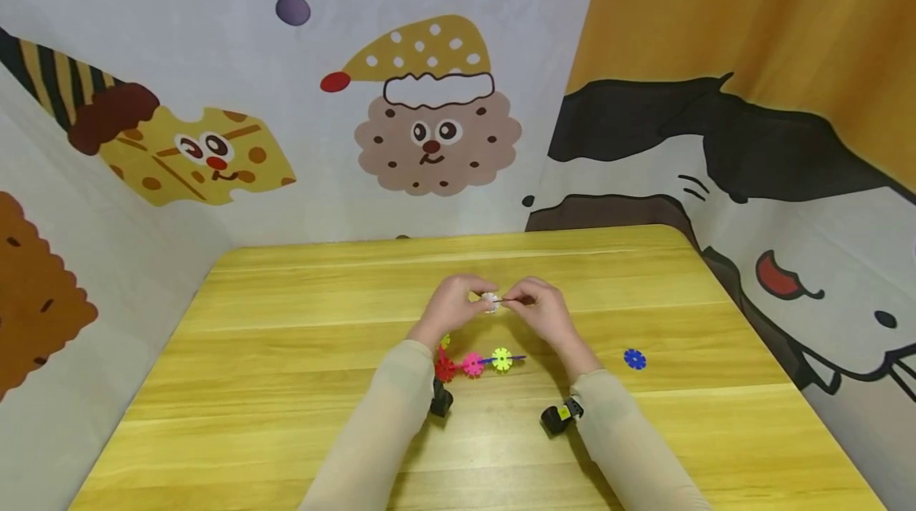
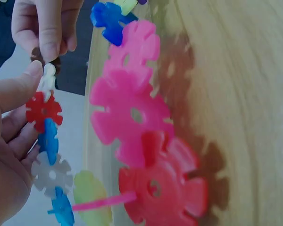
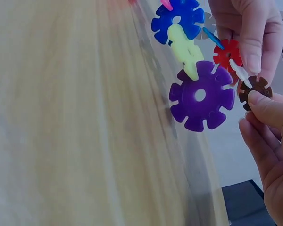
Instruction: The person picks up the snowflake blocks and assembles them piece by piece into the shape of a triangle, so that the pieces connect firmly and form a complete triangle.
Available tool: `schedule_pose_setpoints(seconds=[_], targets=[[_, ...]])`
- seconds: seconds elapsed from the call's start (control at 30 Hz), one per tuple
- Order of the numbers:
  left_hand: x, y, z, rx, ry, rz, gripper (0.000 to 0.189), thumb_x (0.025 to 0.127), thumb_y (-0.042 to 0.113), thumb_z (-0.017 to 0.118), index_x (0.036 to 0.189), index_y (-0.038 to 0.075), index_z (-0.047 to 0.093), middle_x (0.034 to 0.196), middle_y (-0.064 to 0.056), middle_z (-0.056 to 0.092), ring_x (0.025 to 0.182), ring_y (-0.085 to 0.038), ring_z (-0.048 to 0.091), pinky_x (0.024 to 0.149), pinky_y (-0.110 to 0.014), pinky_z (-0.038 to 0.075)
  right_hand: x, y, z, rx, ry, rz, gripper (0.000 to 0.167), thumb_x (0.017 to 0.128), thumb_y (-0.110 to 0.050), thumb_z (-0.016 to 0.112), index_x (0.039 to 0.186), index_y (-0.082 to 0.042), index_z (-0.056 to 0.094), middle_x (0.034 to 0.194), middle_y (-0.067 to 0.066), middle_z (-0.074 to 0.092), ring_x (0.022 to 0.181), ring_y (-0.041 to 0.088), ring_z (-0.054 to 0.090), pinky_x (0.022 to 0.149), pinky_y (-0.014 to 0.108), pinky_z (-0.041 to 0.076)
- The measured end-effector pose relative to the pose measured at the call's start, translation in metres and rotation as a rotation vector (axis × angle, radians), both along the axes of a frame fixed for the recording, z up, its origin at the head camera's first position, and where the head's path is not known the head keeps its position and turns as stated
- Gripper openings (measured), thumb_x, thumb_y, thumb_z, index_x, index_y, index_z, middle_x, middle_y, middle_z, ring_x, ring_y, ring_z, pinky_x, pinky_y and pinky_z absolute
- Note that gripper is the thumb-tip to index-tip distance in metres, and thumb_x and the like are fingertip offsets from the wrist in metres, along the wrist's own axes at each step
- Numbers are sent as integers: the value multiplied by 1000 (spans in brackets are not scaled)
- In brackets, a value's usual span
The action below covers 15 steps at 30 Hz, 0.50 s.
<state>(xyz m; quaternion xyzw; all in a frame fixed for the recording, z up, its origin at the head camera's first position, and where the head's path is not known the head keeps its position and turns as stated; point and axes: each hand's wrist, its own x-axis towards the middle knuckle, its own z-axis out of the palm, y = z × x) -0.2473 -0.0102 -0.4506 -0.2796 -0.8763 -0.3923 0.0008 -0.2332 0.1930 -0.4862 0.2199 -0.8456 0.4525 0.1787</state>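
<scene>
Over the far middle of the table, my left hand [image 1: 452,304] pinches a white notched snowflake disc [image 2: 48,79] between thumb and fingers. My right hand [image 1: 541,310] pinches a brown snowflake disc [image 3: 254,92], whose edge meets the white disc. Whether their slots are fully joined I cannot tell. From the white disc a red disc [image 2: 44,112], a blue disc [image 2: 49,141] and a grey-white disc [image 2: 52,175] run on in a chain past the left palm. Below the hands, another joined row lies on the table, with a red disc [image 1: 445,369], a pink disc [image 1: 473,365] and a yellow-green disc [image 1: 502,360].
A loose blue disc [image 1: 634,359] lies on the wooden table [image 1: 716,431], right of the right forearm. A purple disc [image 3: 201,95] ends the joined row. Black wrist cameras [image 1: 556,419] sit under both wrists. Behind the table hangs a cartoon-printed cloth [image 1: 286,225].
</scene>
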Motion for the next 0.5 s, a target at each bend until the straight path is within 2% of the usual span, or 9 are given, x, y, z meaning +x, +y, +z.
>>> schedule_pose_setpoints(seconds=[0.17,0.33,0.5], targets=[[2,3,1,9,-24,23,14,89,13,76,102,10,78,99,-1,73,85,-11,64,79,-28,54,2,-1,1,-32,-28,-10,11,82,3,78,85,-6,73,85,3,69,78,20,66,72,29,58],[5,3,1,15,-62,46,10,89,13,76,98,11,79,94,2,72,81,-8,62,75,-26,53,9,9,4,-40,-82,4,12,84,0,77,94,-6,73,89,4,70,82,20,67,75,32,58],[8,1,1,26,-91,65,11,88,14,76,98,11,79,93,3,72,84,-10,63,76,-28,54,22,41,9,-26,-110,-79,13,87,-3,75,100,-4,72,94,8,71,85,22,66,80,35,56]])
